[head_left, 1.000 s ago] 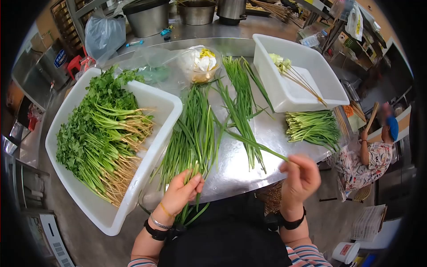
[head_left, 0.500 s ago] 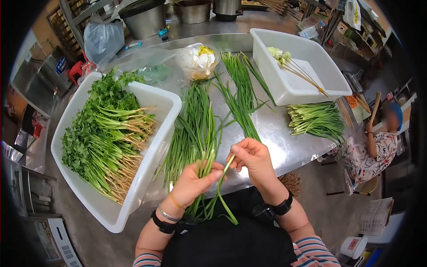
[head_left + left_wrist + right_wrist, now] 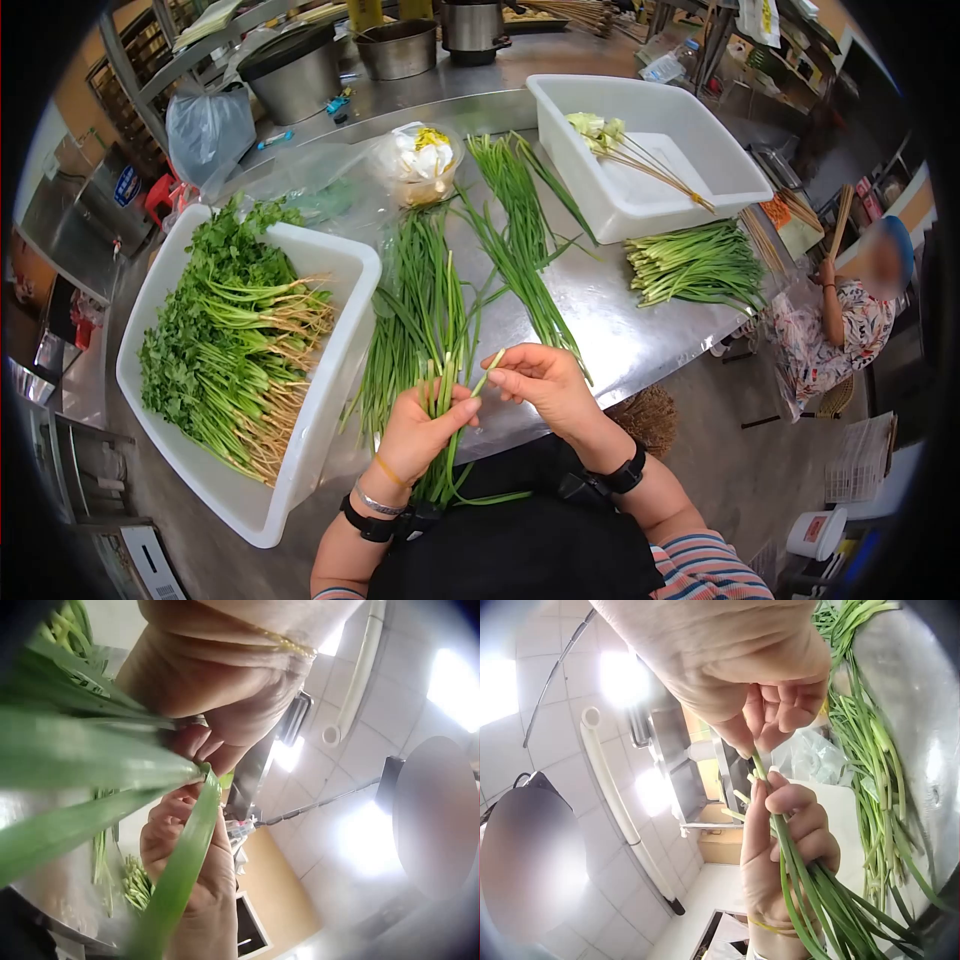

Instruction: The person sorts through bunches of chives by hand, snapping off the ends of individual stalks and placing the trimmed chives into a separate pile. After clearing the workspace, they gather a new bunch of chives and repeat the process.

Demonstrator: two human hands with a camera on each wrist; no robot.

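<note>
Finding one: my right hand [image 3: 545,385] had closed in on my left hand [image 3: 420,430] at the near edge of the counter [image 3: 620,330]. A second earlier it was out wide to the right, drawing a single long stalk [image 3: 490,362] away from the spread. Half a second earlier it had already swung in and the stalk was crossing towards my left thumb.

Finding two: the stalk's pale cut end stood just beside the cut ends of the bunch of chives [image 3: 437,385], pinched between my right thumb and fingertips. My left hand was clenched round the bunch, thumb across the front, with the leaves trailing down over my dark apron. The bunch sat a little higher than in the oldest view.

Assessment: the stalk appeared all but joined to the bunch, though my right hand had not let it go. I judged this one stalk's gathering nearly complete.

No change noted in the loose chives [image 3: 420,290] lying on the counter or the tub of coriander [image 3: 335,350] to my left.
</note>
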